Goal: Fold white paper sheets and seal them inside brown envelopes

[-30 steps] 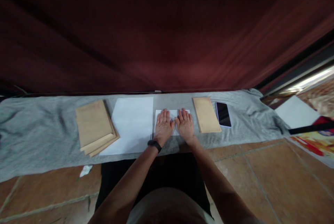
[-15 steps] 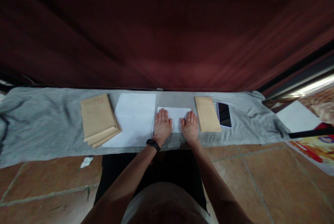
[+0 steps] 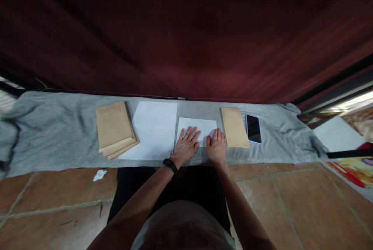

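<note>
A small white folded sheet of paper (image 3: 201, 125) lies flat on the grey cloth in front of me. My left hand (image 3: 187, 145), with a black band on the wrist, rests on its left part, fingers spread. Flat on its right edge lies my right hand (image 3: 216, 145), the fingers stretched out and close together. To the left are large white sheets (image 3: 154, 129), partly covered by a stack of brown envelopes (image 3: 113, 125). On the right, close to my right hand, is another brown envelope (image 3: 235, 127).
A phone (image 3: 253, 128) lies right of the single envelope. The grey cloth (image 3: 67, 133) covers the long narrow surface, with a dark red curtain (image 3: 186, 40) behind it. A crumpled white scrap (image 3: 100, 175) is on the tiled floor.
My left hand has moved right and turned across the paper, its fingers spreading wider. My right hand has slid slightly lower on the paper's right side. The view has shifted a little.
</note>
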